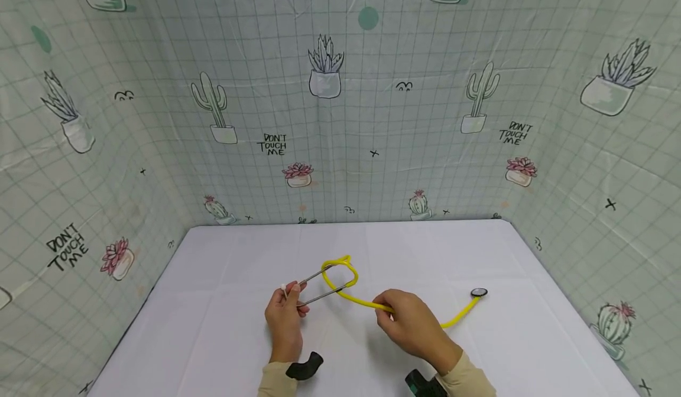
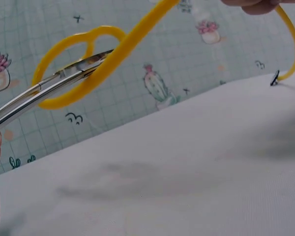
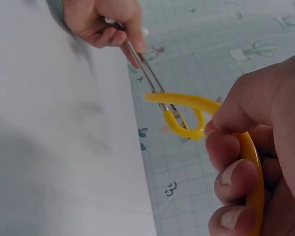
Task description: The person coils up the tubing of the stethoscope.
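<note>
A yellow-tubed stethoscope point(image 1: 362, 301) is held up above the white table by both hands. My left hand point(image 1: 285, 323) grips its metal ear tubes point(image 1: 323, 296) near the white ear tips. Around the far part of those metal tubes the yellow tubing point(image 2: 132, 39) makes a loop. To the right, my right hand point(image 1: 412, 326) pinches the tubing between thumb and fingers, and in the right wrist view the other fingers point(image 3: 236, 179) curl round it too. Beyond that hand the tubing runs on to the round chest piece point(image 1: 479, 292), at the table's right side.
The white-covered table point(image 1: 223, 273) spreads under both hands. Behind it and at both sides hangs a gridded cloth point(image 1: 351, 119) printed with potted plants. Black wrist devices point(image 1: 305, 366) sit at the cuffs of both beige sleeves.
</note>
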{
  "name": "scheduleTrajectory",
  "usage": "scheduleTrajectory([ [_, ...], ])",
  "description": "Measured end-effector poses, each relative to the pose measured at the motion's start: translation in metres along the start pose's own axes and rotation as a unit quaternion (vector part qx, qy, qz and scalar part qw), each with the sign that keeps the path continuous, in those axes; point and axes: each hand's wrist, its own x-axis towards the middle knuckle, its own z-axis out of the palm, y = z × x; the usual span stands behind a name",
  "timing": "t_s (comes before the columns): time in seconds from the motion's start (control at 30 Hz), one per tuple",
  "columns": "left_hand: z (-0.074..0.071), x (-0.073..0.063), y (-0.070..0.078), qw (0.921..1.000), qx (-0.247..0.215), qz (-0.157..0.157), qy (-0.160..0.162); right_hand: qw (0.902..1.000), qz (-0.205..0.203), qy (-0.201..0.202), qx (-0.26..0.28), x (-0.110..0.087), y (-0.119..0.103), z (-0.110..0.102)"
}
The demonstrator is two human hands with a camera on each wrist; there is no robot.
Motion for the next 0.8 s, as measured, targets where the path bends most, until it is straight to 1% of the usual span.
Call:
scheduleTrajectory([
  [0.13,0.001,-0.002,-0.001,0.9998,0.016,-0.003,-0.006,0.9991,-0.039,0.013,-0.007,0.000,0.002,-0.003],
  [0.27,0.004,-0.005,-0.001,0.9990,0.043,-0.003,-0.014,0.9953,-0.090,0.034,-0.010,0.002,0.005,-0.003],
  [0.43,0.009,-0.010,0.000,0.9961,0.079,0.008,-0.039,0.9893,-0.136,0.052,0.000,0.006,0.007,-0.002],
  [0.53,0.011,-0.012,-0.001,0.9937,0.092,0.015,-0.063,0.9882,-0.139,0.064,0.004,0.010,0.009,0.000],
  [0.63,0.011,-0.013,-0.003,0.9910,0.098,0.018,-0.089,0.9888,-0.128,0.077,0.005,0.013,0.012,0.002],
  [0.8,0.010,-0.014,-0.002,0.9861,0.102,0.014,-0.130,0.9888,-0.116,0.094,0.004,0.017,0.017,-0.001],
])
